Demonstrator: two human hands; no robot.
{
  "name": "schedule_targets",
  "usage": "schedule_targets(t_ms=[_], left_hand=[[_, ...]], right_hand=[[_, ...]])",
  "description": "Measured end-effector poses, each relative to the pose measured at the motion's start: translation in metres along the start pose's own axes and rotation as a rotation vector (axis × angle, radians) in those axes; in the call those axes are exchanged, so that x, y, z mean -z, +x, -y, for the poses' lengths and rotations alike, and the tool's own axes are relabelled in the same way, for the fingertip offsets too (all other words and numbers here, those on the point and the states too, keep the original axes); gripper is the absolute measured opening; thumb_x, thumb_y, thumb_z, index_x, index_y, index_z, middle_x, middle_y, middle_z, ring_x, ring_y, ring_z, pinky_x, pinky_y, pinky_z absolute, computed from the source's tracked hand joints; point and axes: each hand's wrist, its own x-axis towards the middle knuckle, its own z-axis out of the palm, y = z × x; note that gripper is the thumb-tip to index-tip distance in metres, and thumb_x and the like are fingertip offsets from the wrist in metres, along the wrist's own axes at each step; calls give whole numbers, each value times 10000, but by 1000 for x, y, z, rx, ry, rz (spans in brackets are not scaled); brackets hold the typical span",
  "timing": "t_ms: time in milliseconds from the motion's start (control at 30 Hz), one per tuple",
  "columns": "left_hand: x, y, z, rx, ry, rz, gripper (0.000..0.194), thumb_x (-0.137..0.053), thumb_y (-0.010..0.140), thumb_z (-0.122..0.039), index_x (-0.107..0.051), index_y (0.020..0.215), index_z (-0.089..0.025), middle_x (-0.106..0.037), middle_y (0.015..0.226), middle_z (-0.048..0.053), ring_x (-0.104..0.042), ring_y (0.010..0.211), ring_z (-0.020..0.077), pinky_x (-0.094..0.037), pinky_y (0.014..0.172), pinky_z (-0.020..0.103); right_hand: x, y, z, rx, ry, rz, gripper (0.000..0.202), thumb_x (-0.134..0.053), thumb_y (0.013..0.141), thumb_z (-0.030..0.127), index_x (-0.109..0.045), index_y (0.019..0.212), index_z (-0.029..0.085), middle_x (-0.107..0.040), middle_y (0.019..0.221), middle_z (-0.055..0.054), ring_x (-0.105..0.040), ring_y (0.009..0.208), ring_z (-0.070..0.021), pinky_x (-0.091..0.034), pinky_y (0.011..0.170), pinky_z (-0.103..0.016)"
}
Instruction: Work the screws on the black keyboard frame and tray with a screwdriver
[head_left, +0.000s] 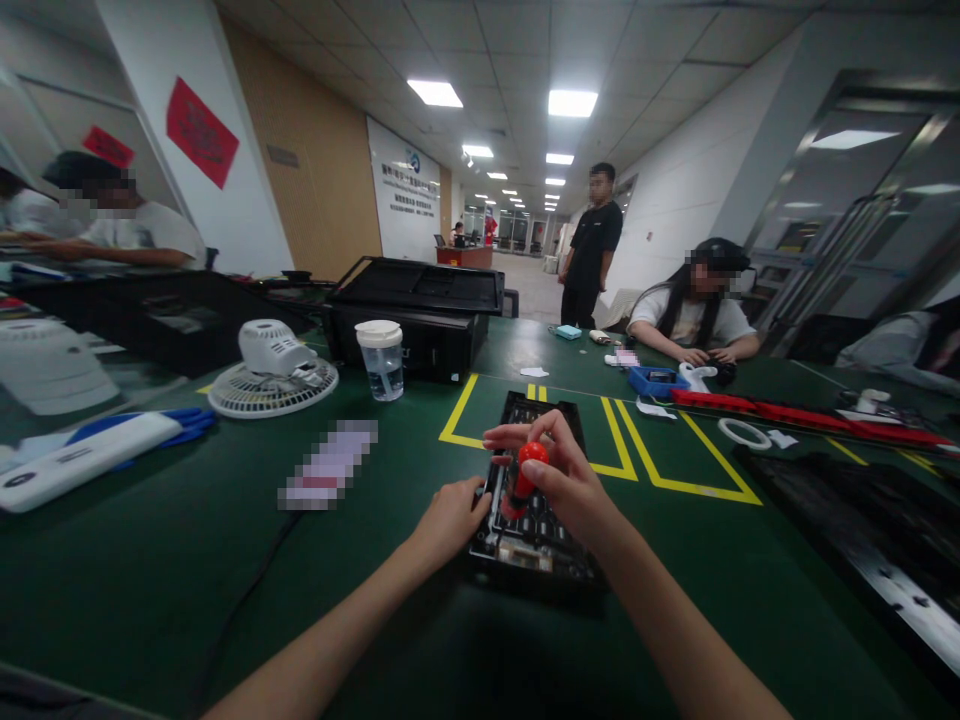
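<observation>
A black rectangular device housing [517, 578] lies on the green table in front of me, its inside facing up with metal-coloured parts and small fittings showing. My left hand [451, 515] is closed on the housing's left edge, the thumb along the rim. Above the housing, my right hand [574, 475] pinches a screwdriver [532, 457] by the top of its red handle. The screwdriver points down into the housing, but its lower end is blurred, so I cannot tell what its tip touches.
To the left are a phone [330, 465] with a cable, a white fan [274, 375], a lidded cup [381, 360] and a large black case [420, 310]. A long black panel [862, 540] lies right. A co-worker [697, 305] sits across by a blue tray [656, 381].
</observation>
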Motion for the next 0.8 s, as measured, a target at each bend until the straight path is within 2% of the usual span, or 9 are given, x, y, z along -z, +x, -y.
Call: schedule_targets(t_ms=[100,200,300,400,633,800], left_hand=[[0,0,0,3,7,-1,280,-365,852,-337,-581,950,-189,-655,869,61,-607,791,179,-409,691,244],[0,1,0,14,32,1,279,-369,850,-337,-585,951,-192,-656,881,62,-608,803,185,-408,687,248],[-1,1,0,30,35,7,285,-367,851,-343,-594,938,-194,-656,889,62,-609,813,187,-407,681,249],[-1,0,-1,38,10,15,296,-356,857,-347,-599,893,-184,-656,863,59,-610,787,178,-405,652,237],[4,0,-4,32,45,36,276,-373,856,-335,-576,969,-186,-657,892,66,-612,817,182,-404,672,234],[4,-2,-5,29,30,25,286,-358,861,-335,-588,945,-187,-657,909,67,-605,849,190,-409,708,249]], right_hand=[[-1,0,-2,-19,91,32,190,-544,789,171,-374,852,228,-605,1070,-67,-565,994,-176,-360,915,-414],[-2,1,-2,-50,167,61,198,-540,791,177,-355,845,225,-618,1061,-75,-596,949,-180,-398,870,-397],[-3,1,-2,-99,225,98,214,-533,796,195,-330,855,231,-619,1059,-83,-627,858,-182,-468,678,-309],[-2,1,-3,-131,237,116,241,-541,791,218,-312,864,237,-628,1027,-89,-633,756,-172,-440,515,-230],[-1,1,-6,-123,246,87,268,-565,766,221,-319,870,236,-625,814,-21,-567,590,-119,-427,494,-221],[1,1,-8,-106,242,41,230,-535,778,220,-365,932,242,-570,740,6,-521,571,-123,-429,487,-238]])
